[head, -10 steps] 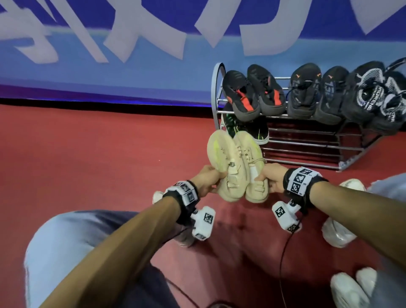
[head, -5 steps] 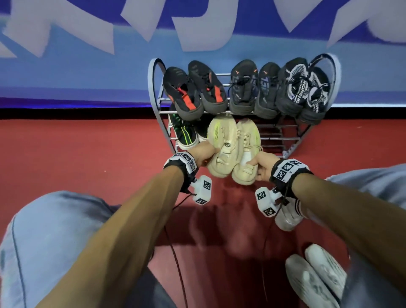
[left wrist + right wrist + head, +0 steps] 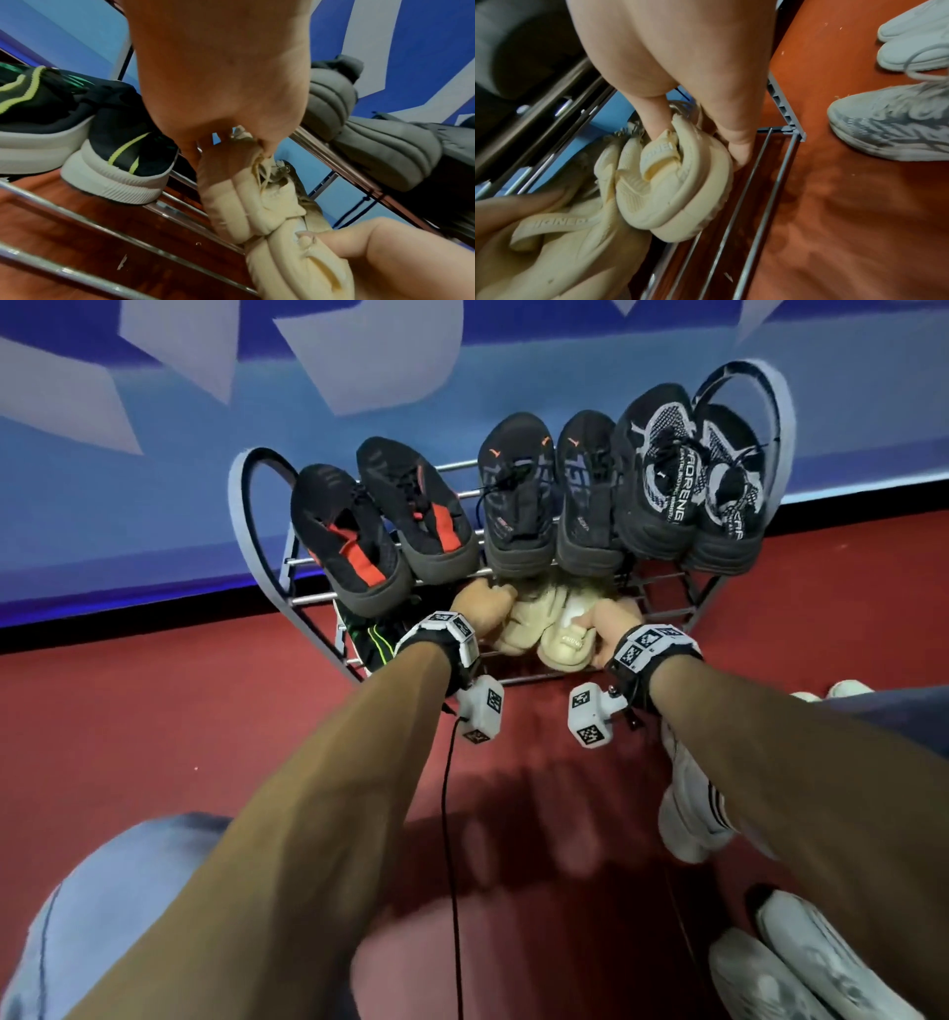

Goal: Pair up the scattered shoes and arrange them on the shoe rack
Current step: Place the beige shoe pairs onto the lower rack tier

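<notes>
Two beige sneakers lie side by side, heels toward me, under the top shelf of the metal shoe rack (image 3: 267, 546). My left hand (image 3: 482, 608) grips the heel of the left beige sneaker (image 3: 521, 629) (image 3: 231, 199). My right hand (image 3: 611, 629) pinches the heel of the right beige sneaker (image 3: 565, 644) (image 3: 680, 182), thumb inside the collar. Both shoes sit over the lower shelf bars (image 3: 757, 182); their toes are hidden beneath the top row. A black-and-green pair (image 3: 369, 639) (image 3: 102, 146) stands just left of them on the same shelf.
The top shelf holds three dark pairs: black-red (image 3: 380, 531), black-orange (image 3: 554, 495), black-white (image 3: 688, 480). White sneakers lie on the red floor at right (image 3: 688, 814) (image 3: 791, 963) (image 3: 895, 130). A blue wall stands behind the rack. My knees are at both lower corners.
Both hands have carried the beige pair forward and down, from the air in front of the rack into the lower shelf beside the black-and-green pair. Their toes now lie under the top row.
</notes>
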Action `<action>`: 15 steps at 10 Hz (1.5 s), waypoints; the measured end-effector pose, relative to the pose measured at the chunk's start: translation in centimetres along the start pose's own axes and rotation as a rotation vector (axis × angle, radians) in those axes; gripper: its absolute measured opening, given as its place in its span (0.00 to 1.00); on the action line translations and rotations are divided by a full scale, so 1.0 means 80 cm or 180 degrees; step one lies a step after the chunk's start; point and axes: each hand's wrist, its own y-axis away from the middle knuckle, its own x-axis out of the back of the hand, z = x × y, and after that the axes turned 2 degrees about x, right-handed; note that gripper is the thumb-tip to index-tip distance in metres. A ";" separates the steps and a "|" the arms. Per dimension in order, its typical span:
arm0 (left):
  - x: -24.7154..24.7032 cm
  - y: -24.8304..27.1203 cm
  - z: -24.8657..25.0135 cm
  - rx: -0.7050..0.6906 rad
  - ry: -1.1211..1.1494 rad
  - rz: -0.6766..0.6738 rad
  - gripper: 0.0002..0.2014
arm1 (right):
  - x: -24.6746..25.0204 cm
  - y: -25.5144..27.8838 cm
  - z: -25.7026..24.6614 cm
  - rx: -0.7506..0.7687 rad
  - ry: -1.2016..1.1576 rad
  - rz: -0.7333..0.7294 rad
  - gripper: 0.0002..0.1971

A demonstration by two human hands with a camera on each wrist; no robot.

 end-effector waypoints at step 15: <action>-0.018 -0.046 -0.028 -0.0617 -0.2568 0.0177 0.24 | -0.043 0.021 -0.013 0.0969 0.1751 0.0746 0.18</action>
